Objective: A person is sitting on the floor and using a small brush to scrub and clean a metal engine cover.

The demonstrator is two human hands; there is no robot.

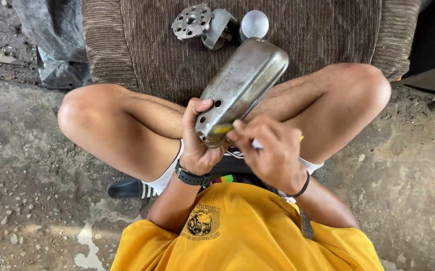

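Metal cover: a long, rounded grey metal engine cover (240, 88) sits tilted over the person's crossed legs, its far end pointing up toward the cushion, bolt holes along the near rim.
Markings: raised lettering runs along the cover's side, grey on grey, too small to make out.
Left hand: the left hand (197, 143) is closed around the cover's near end from below, thumb pressed up by a bolt hole; a black watch rides the wrist.
Right hand: the right hand (272, 150) is curled tight, fingers pinched on a small yellowish piece (222, 129) held against the cover's lower edge; what that piece is, I cannot tell.
Cushion: a brown ribbed fabric cushion (137, 55) lies just past the knees.
Parts on cushion: a round perforated metal disc (191, 21), an angular metal bracket (220, 29) touching it, and a smooth round metal cap (254, 24) just beside.
Ground: rough, stained concrete floor (22, 165) all around.
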